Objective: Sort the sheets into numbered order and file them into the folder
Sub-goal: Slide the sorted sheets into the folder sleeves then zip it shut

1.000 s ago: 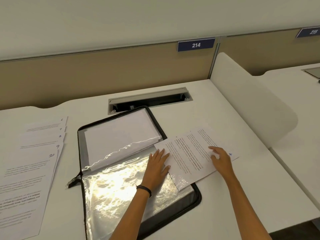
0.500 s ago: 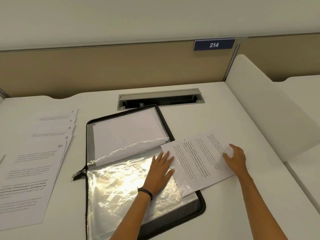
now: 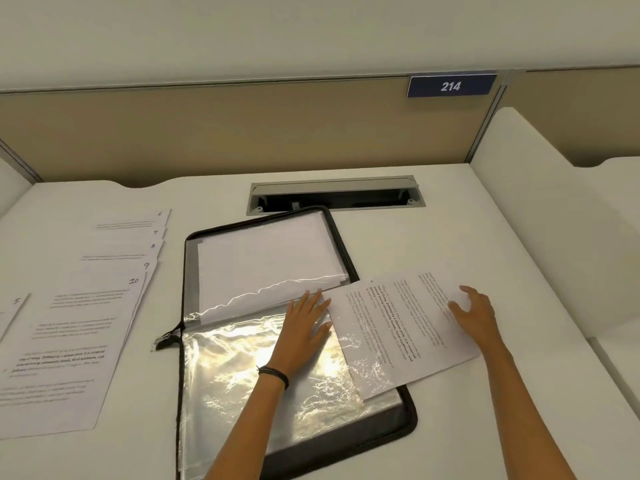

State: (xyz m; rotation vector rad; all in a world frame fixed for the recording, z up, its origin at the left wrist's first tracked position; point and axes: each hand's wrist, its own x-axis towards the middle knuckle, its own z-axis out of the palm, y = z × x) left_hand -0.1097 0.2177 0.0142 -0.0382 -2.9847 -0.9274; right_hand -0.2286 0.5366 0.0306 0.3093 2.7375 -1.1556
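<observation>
A black zip folder (image 3: 341, 252) lies open on the white desk, its clear plastic sleeves (image 3: 242, 368) shining with glare. My left hand (image 3: 304, 327) presses flat on the open sleeve near its right edge. A printed sheet (image 3: 398, 327) lies slanted, its left part inside the sleeve and the rest sticking out to the right over the desk. My right hand (image 3: 472, 315) rests on the sheet's outer right edge with fingers spread. Filed white sheets (image 3: 266, 261) show in the upper sleeves.
A fanned stack of numbered sheets (image 3: 90, 306), marked 6 to 10, lies on the left, with a sheet marked 5 (image 3: 10, 313) at the left edge. A grey cable slot (image 3: 334, 195) sits behind the folder. A white divider (image 3: 540, 216) borders the right.
The view has shifted left, showing more of the left stack. My right hand has slid to the sheet's outer edge. The sheet sits slightly further into the sleeve. My left hand stays pressed down.
</observation>
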